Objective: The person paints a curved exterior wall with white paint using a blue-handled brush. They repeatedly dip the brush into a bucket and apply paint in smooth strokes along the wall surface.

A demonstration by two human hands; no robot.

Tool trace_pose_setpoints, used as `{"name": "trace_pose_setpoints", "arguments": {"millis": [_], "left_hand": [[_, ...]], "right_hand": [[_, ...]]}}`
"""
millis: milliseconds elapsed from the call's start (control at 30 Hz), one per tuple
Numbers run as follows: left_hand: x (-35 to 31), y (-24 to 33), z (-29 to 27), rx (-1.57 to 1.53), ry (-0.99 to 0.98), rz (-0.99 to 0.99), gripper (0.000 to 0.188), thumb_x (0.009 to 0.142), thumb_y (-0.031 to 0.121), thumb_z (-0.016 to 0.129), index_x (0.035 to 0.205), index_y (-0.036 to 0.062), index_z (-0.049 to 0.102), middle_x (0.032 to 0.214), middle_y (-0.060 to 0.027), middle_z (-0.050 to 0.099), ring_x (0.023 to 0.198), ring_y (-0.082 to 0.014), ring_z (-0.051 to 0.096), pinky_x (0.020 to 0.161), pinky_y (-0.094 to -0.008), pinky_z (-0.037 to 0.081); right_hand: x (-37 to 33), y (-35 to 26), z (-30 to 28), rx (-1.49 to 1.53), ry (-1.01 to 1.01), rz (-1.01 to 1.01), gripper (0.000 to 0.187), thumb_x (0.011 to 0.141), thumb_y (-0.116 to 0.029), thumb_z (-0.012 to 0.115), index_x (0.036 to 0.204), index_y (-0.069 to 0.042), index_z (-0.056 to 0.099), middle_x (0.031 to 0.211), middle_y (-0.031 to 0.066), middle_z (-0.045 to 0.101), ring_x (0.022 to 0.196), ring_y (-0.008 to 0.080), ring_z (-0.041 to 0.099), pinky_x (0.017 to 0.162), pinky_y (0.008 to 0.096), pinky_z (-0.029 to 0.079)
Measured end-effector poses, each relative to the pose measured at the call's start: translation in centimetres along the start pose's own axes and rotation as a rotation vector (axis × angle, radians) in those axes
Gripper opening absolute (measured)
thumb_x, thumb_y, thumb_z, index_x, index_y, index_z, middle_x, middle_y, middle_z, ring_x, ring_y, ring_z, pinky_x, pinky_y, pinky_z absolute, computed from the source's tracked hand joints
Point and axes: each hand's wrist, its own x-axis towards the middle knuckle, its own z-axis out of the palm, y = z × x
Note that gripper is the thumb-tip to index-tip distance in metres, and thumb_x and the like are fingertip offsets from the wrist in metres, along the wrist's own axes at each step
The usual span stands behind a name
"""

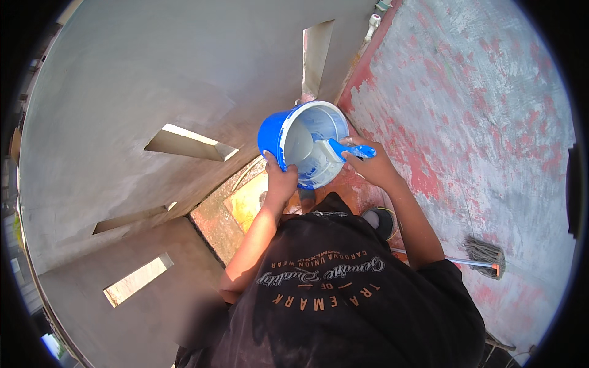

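Note:
A blue bucket [268,132] is tilted in front of me, its mouth turned my way. White paint [299,144] has pooled along its left inner side, and smears coat the rest. My left hand [281,179] grips the near left rim, thumb toward the inside. A paintbrush [353,149] with a blue handle is held in my right hand [379,167], at the bucket's right rim. Its bristles are inside the bucket's mouth. Whether the right fingers also support the bucket from behind cannot be made out.
A grey wall [123,92] with slanted slot openings stands on the left. The right wall [454,122] is red with patchy whitish paint. A mop [485,254] lies at the right, near my shoe [384,222]. A white pipe fitting [373,24] is by the far corner.

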Motion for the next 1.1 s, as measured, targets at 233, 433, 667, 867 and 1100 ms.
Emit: {"name": "trace_pose_setpoints", "arguments": {"millis": [233,433,667,867,1100], "left_hand": [[-0.5,4.6,-0.5,-0.274,-0.034,-0.014,0.063,0.091,0.001,0.045,0.150,-0.0028,0.022,0.128,-0.0232,0.055,0.103,-0.0353,0.069,0.077,-0.0458,0.066],[-0.8,6.5,-1.4,-0.408,-0.086,-0.104,0.053,0.090,0.001,0.041,0.142,-0.0033,0.032,0.125,-0.0250,0.055,0.099,-0.0382,0.071,0.074,-0.0484,0.067],[0.6,4.1,-1.4,-0.398,-0.061,-0.187,0.051,0.089,0.001,0.040,0.139,-0.0052,0.036,0.125,-0.0257,0.056,0.102,-0.0398,0.069,0.076,-0.0483,0.067],[0.1,3.3,-2.5,-0.519,-0.145,-0.161,0.049,0.090,0.001,0.038,0.137,-0.0098,0.039,0.125,-0.0274,0.058,0.104,-0.0408,0.069,0.081,-0.0485,0.066],[0.0,2.3,-3.8,-0.599,-0.079,-0.283,0.043,0.094,0.005,0.040,0.133,-0.0120,0.044,0.123,-0.0260,0.059,0.102,-0.0359,0.070,0.082,-0.0451,0.067]], "right_hand": [[-1.3,0.4,-3.1,-0.153,-0.260,-0.462,0.028,0.080,-0.002,0.074,0.109,-0.002,0.072,0.116,0.0160,0.072,0.108,0.0296,0.070,0.092,0.0366,0.053],[-1.9,1.5,-4.7,-0.135,-0.295,-0.518,0.030,0.077,-0.001,0.075,0.107,-0.002,0.071,0.119,0.0157,0.071,0.111,0.0333,0.069,0.093,0.0384,0.054],[-1.6,3.0,-6.9,-0.036,-0.030,0.028,0.020,0.091,-0.011,0.071,0.108,0.000,0.069,0.106,0.0125,0.073,0.096,0.0231,0.074,0.076,0.0319,0.057],[2.2,8.3,-5.7,1.023,0.671,-0.027,0.033,0.099,-0.023,0.064,0.118,0.004,0.059,0.094,0.0162,0.069,0.072,0.0242,0.072,0.065,0.0367,0.063],[8.8,9.6,-3.7,1.468,0.674,0.100,0.040,0.099,-0.030,0.056,0.122,0.003,0.052,0.119,0.0232,0.062,0.109,0.0333,0.066,0.099,0.0452,0.056]]}}
